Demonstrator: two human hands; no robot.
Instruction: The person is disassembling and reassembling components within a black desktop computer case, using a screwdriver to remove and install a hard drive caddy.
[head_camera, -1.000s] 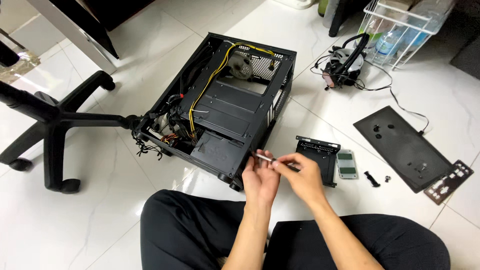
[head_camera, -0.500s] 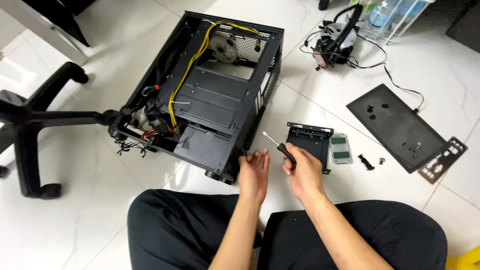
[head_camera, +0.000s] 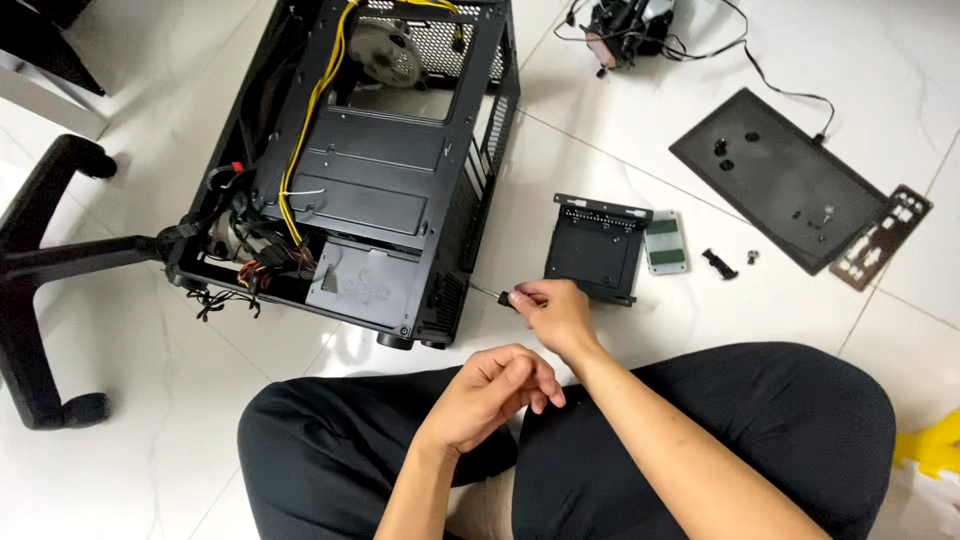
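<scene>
Our right hand grips a screwdriver, its tip near the lower corner of the black computer case on the floor; our left hand is curled closed over our lap, and whether it holds anything we cannot tell

Panel: flat, black, on the floor at upper right, small screws lying on it.
Backplate: cut-out metal plate touching the panel's right corner.
Cooler: at top edge, cables trailing to the right.
Module: small, green-labelled, just right of the black bracket.
Clip: small black piece beside the module.
Chair base: black, at left.
</scene>
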